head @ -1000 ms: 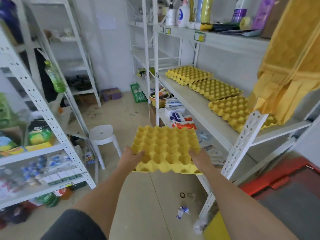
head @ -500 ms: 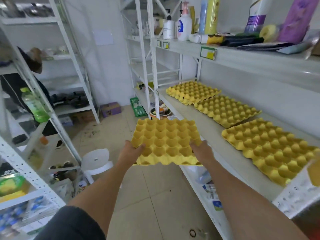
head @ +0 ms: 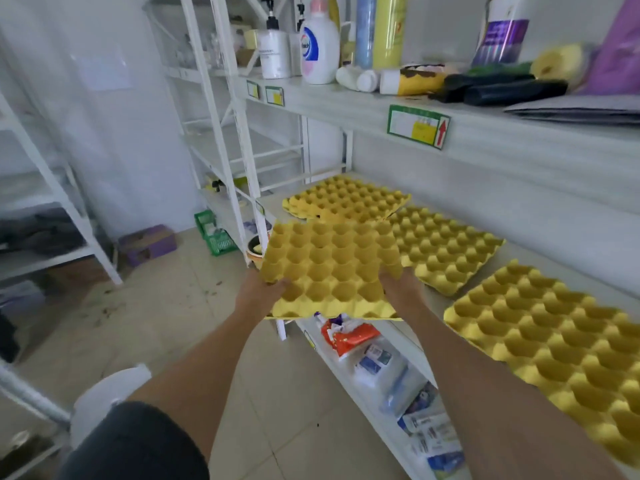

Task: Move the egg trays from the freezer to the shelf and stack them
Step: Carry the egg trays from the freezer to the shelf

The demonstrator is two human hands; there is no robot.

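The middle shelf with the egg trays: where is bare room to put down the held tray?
Bare shelf only along the front edge and in narrow gaps between the three lying trays: far, middle, near. No tray-sized patch; the held tray would probably go on top of one.

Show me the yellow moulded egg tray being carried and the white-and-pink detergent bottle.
Yellow moulded egg tray (head: 332, 268), head view, middle cups.
White-and-pink detergent bottle (head: 320, 51), head view, front of its body.

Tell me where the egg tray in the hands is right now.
In the head view the held tray sits mid-frame between the left hand and right hand, over the shelf edge, just in front of the far tray and left of the middle tray.
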